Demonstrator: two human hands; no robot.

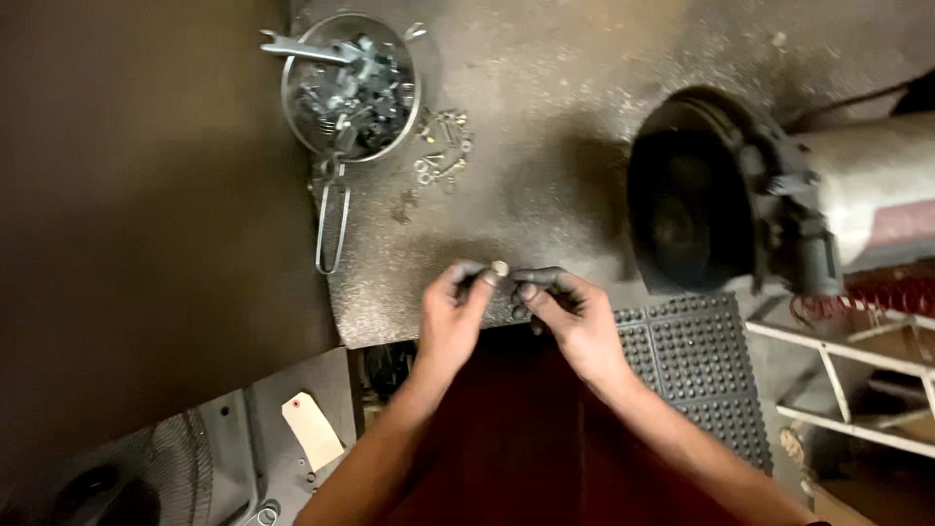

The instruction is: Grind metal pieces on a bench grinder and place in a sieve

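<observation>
Both hands pinch one small part: left hand (450, 314), right hand (570, 314), round fitting (499, 267) between fingertips. Strainer (349, 86) of hardware beyond; loose pieces (443, 146) remain outside it.

My left hand (450, 314) and right hand (573, 317) meet in front of me, grimy fingertips pinched together. Both forearms angle inward. My right fingers look curled, I think.

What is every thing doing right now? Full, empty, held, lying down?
Left hand: pinching a small round metal part.
Right hand: fingertips meet the left hand's at that part.
Strainer: full of bolts and nuts, handle flat.
Wrench: resting across the strainer's rim.
Loose bolts: scattered beside the strainer.
Paper tag: lying flat.
</observation>
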